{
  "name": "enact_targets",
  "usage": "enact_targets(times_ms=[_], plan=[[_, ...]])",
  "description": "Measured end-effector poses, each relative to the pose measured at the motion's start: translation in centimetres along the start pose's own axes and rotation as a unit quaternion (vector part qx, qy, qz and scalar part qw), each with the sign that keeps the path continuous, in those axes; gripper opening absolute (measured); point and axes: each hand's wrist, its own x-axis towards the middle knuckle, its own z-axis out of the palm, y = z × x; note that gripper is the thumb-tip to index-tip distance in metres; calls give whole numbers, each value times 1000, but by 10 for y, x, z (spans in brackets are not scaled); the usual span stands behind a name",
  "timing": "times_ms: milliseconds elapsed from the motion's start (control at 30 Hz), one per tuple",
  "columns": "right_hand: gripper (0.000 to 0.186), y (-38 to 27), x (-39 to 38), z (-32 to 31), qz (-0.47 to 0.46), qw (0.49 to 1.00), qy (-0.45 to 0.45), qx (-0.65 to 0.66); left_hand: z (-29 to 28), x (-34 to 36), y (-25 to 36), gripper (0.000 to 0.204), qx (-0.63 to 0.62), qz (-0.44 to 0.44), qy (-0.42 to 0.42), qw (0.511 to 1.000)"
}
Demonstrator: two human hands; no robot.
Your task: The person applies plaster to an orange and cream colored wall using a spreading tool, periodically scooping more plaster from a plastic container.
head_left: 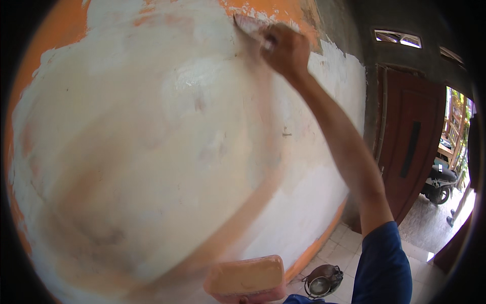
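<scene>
High on the wall, my right hand [286, 53] is closed round the handle of a putty knife [248, 31]. Its blade lies against the wall [152, 116], where white filler meets orange paint [288, 10]. The white coat is smeared and uneven, with the old colour showing through in patches. At the lower edge of the view is a pinkish-orange rectangular tray or board [245, 278]. What supports it is cut off by the frame, and my left hand does not show.
Right of the wall stands a brown door [410, 137], with an opening beyond it. A motorbike [439, 182] is parked outside. On the pale floor tiles [336, 251] sits a dark bag-like object with a round, shiny part [320, 285]. A small nail-like piece [287, 134] sticks out from the wall.
</scene>
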Motion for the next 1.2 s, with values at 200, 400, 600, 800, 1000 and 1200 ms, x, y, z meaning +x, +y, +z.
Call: enact_targets(times_ms=[200,400,600,800,1000,1200], plan=[[17,-9,-56,-54,2,989,-132,69,-27,-3,-14,88,23,-28,-18,999],[6,18,6,-63,70,988,-132,27,-89,14,-30,89,12,-80,-21,996],[9,26,29,-22,32,992,-120,-4,-18,-6,-17,92,87,-23,-12,996],[11,24,-12,-49,30,985,-144,87,-28,-8,-20,92,85,-41,-8,995],[11,13,25,-28,102,991,-39,82,-60,2,-20,94,112,-101,-18,988],[13,-6,-25,-20,5,994,-97,47,-37,-9,-22,96,137,-30,-10,990]])
